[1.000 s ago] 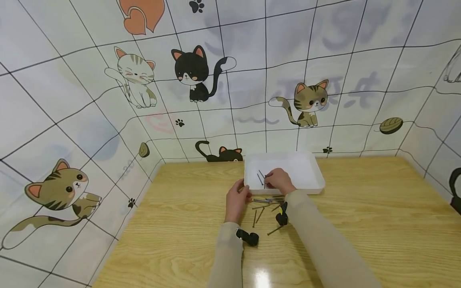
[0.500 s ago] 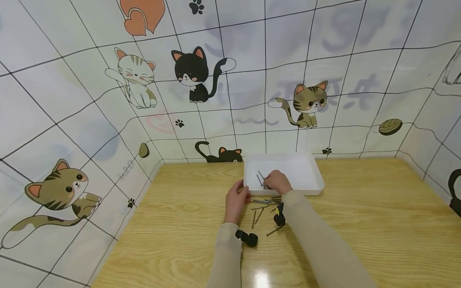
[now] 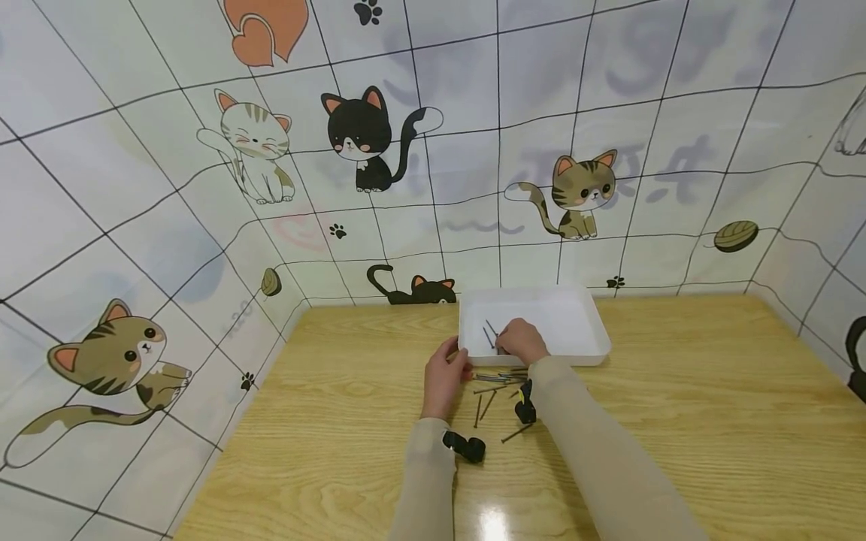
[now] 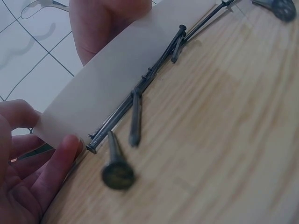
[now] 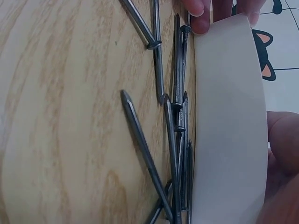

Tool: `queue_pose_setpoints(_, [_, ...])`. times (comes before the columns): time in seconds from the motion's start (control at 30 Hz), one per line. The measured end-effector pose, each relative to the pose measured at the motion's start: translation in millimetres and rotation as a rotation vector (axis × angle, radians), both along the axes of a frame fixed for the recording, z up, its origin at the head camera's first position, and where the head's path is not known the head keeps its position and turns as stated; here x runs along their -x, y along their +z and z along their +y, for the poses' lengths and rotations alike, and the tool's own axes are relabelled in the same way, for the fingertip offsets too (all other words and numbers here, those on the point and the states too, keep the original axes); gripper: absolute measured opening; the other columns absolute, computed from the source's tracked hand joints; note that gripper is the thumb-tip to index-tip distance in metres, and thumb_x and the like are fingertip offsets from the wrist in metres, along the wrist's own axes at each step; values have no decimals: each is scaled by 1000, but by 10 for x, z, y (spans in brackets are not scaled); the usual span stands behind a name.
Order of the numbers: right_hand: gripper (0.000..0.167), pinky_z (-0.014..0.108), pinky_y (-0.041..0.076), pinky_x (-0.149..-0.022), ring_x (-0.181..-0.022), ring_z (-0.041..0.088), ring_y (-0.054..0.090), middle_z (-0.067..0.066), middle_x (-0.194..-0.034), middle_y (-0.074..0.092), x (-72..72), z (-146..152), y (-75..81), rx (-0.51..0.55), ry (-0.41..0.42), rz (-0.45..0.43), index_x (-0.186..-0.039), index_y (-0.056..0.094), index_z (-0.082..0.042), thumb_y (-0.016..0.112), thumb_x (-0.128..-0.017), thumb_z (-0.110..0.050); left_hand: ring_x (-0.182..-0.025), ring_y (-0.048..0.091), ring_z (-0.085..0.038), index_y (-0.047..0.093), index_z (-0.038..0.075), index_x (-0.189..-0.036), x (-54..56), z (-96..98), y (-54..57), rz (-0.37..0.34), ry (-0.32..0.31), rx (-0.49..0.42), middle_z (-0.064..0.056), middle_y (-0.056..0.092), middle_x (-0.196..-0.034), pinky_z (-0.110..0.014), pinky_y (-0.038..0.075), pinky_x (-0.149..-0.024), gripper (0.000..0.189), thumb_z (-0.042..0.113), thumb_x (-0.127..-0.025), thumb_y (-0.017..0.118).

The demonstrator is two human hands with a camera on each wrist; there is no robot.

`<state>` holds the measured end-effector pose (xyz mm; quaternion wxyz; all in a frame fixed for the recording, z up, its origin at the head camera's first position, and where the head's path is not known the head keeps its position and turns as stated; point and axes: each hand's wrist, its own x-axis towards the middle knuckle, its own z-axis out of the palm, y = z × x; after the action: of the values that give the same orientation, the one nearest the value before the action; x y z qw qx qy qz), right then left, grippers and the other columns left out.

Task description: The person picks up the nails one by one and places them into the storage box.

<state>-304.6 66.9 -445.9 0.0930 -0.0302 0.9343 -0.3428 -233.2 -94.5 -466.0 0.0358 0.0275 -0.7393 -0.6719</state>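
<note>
Nails (image 4: 135,119) look stiff and slick, best taken mid-shank; your right hand (image 3: 523,340) pinches one, your left hand (image 3: 445,382) grips the tray (image 3: 575,360).

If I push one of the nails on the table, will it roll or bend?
The nails look like metal, so probably won't bend. Their round shafts could roll, though the wide heads might make them swing round. Ones beside the white tray may bump into it.

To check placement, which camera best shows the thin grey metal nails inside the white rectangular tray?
The head view: it looks down into the tray, showing the nails beside the right hand. In both wrist views, its wall hides them.
</note>
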Motion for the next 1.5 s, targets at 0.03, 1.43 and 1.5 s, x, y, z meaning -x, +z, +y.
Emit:
queue_pose_setpoints(0.03, [13,29,39,-54,-59,19,48,8,-81,65,0,0,-3,-3,3,8,-73,69,-3,59,-77,-9,-86,60,-35,47,5,-128,-24,6,35,1,-1,0,-17,50,-123,-45,51,-71,39,15,-91,52])
queue_pose_setpoints(1.43, [35,41,52,-66,-80,30,58,17,-94,60,-112,173,38,570,154,53,-113,58,-2,52,-91,-29,-73,63,-20,39,13,-136,140,-1,-265,10,67,30,-6,55,-117,-30,54,-61,53,27,-88,55])
queue_pose_setpoints(1.5, [34,43,51,-67,-80,30,58,17,-92,60,-127,178,73,586,174,66,-111,59,-5,52,-91,-31,-72,63,-20,34,15,-139,140,2,-264,5,71,40,-5,55,-117,-29,53,-60,57,28,-87,55])
